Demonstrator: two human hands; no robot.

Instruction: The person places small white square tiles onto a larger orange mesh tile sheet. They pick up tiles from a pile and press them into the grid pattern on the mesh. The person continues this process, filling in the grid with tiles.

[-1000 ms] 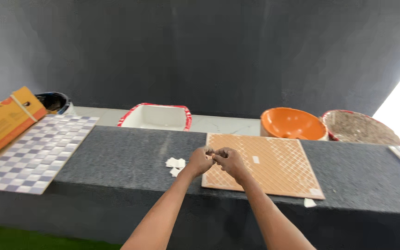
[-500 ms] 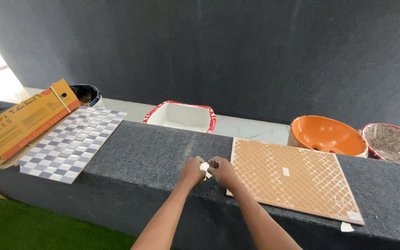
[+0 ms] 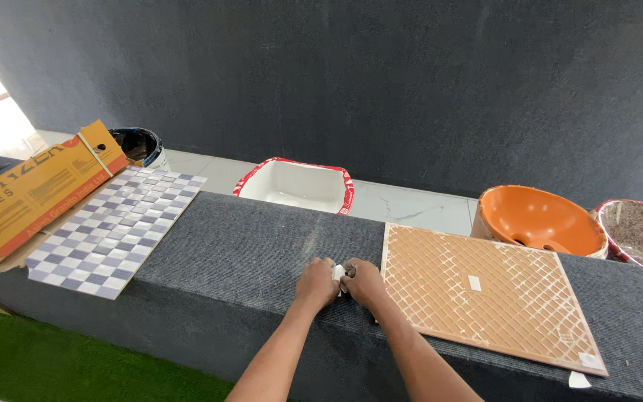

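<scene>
Both hands meet just left of the brown tile point(image 3: 485, 294): left hand point(image 3: 315, 281) and right hand point(image 3: 364, 283) pinch a small white piece point(image 3: 338, 272) between curled fingers. Tile's grid looks bare, nothing seated yet.

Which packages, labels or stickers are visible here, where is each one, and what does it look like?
Cardboard box: far left, lying flat and tilted beside the checkered tile sheet; long, orange and tan, with dark print.
Sticker: near the middle of the brown tile; small white rectangle.
Corner label: at the brown tile's near right corner; small, pale rectangle.
White scrap: on the grey cloth just off that corner; whether it is a label, I cannot tell.
</scene>
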